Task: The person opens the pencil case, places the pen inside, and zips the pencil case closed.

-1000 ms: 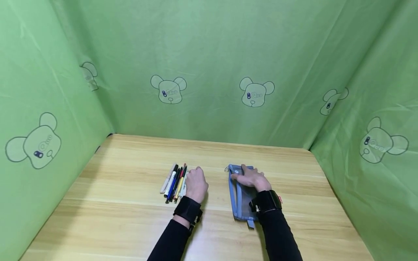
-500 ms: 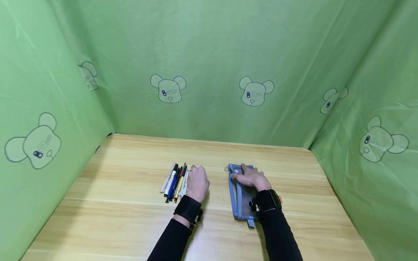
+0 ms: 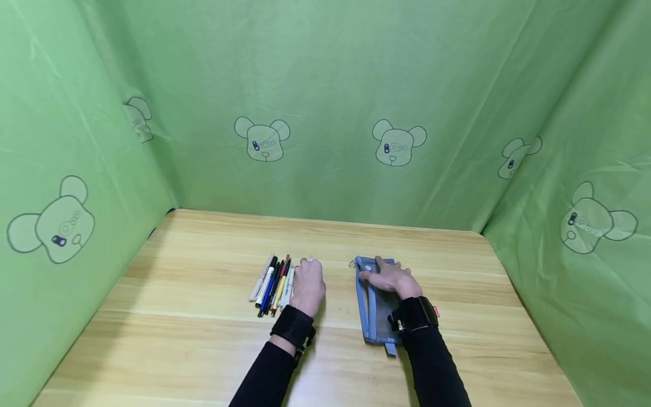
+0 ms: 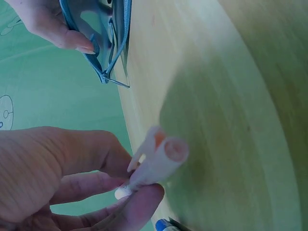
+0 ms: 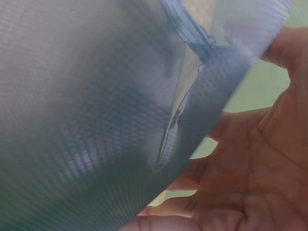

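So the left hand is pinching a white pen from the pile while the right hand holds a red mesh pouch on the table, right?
Not quite: the mesh pouch is blue-grey, not red, as the head view shows. The rest holds: the left hand pinches a white pen by the pile of pens, seen in the left wrist view, and the right hand holds the pouch on the table.

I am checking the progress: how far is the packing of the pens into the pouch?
Done: the mesh pouch looks unzipped, held by the right hand. In hand: the left hand pinches one white pen. Left: the pile of pens lies on the table.
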### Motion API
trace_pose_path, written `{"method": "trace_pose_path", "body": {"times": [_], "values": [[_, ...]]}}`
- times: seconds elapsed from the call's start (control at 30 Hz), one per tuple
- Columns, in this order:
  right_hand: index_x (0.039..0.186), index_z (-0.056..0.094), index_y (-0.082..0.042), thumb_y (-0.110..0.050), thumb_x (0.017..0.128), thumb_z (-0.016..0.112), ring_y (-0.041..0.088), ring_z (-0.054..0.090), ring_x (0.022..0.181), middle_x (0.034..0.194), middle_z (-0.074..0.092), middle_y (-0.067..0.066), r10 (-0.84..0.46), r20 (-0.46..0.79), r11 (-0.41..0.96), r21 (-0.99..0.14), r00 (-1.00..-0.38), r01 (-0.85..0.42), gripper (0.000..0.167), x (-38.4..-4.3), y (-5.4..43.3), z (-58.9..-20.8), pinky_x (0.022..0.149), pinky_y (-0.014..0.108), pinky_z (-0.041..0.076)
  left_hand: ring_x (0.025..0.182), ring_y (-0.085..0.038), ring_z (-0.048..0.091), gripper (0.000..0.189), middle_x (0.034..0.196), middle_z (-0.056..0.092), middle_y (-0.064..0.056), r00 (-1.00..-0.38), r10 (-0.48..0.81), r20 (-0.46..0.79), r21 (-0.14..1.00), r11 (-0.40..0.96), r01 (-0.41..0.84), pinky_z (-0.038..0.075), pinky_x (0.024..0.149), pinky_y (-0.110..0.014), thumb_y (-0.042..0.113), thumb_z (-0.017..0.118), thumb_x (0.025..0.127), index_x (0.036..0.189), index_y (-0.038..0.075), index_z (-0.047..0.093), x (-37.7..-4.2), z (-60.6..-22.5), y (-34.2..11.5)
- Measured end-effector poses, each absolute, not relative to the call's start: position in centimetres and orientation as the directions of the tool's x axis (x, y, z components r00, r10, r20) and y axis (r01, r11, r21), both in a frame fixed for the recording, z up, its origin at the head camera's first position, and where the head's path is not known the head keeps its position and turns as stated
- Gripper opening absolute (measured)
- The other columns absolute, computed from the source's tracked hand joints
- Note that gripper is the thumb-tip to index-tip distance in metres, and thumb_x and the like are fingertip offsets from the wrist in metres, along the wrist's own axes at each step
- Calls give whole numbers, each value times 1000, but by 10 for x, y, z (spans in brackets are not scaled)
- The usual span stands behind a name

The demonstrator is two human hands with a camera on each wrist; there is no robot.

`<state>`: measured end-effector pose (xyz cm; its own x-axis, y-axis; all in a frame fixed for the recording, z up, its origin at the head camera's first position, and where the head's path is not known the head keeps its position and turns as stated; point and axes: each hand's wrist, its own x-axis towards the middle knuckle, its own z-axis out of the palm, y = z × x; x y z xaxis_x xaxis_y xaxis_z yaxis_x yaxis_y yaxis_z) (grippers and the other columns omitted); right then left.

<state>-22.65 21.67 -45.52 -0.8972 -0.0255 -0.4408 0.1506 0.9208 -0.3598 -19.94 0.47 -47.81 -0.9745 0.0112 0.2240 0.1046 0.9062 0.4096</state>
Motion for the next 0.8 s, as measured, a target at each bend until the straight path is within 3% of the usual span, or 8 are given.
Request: {"method": "trace_pose_path", "body": {"times": [0.17, 0.33, 0.57, 0.8], "values": [[164, 14, -15, -63, 96, 45, 72, 9, 142, 161, 14, 41, -18, -440, 919, -360, -898, 158, 89, -226, 217, -455, 108, 85, 22, 68, -27, 62, 10, 88, 64, -22, -984, 4, 181, 497, 863, 95, 55, 53, -23, -14, 70, 78, 87, -10, 70, -198, -472, 7], [164, 15, -14, -63, 95, 45, 72, 9, 142, 161, 15, 41, -17, -444, 918, -362, -896, 162, 89, -226, 217, -455, 109, 84, 21, 69, -27, 61, 12, 88, 64, -21, -981, 7, 192, 527, 843, 109, 56, 58, -27, -11, 74, 76, 87, -9, 71, -196, -466, 11], [163, 17, -15, -64, 93, 48, 72, 13, 141, 161, 17, 40, -4, -444, 917, -360, -896, 174, 91, -227, 216, -453, 106, 84, 26, 62, -23, 55, 14, 82, 62, -18, -976, 39, 214, 575, 802, 158, 49, 51, -25, -11, 70, 77, 90, -7, 71, -193, -458, 15], [163, 17, -16, -65, 93, 47, 72, 16, 141, 160, 17, 41, -3, -451, 921, -349, -893, 173, 90, -226, 215, -454, 106, 83, 28, 69, -29, 65, 37, 107, 70, -29, -985, 76, 154, 691, 705, 162, 51, 52, -23, -13, 68, 77, 113, -7, 72, -190, -458, 20]]}}
